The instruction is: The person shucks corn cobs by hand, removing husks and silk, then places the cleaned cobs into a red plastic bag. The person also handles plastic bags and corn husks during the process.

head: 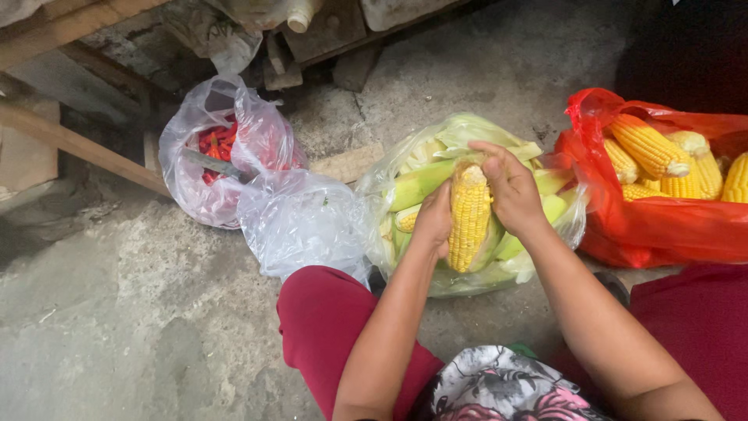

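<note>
I hold one yellow corn cob (470, 216) upright between both hands, over a clear plastic bag (374, 183) full of green husks and unpeeled corn. My left hand (433, 221) grips the cob's left side near its lower half. My right hand (510, 187) wraps the cob's top and right side, fingers curled over the tip. Pale green husk leaves still cling to the cob's lower right.
A red plastic bag (654, 226) at the right holds several peeled yellow cobs. A clear bag (195, 187) with red chillies sits at the left, another crumpled clear bag (300, 226) beside it. Wooden beams run along the back left. My knees in dark red trousers (323, 327) are below.
</note>
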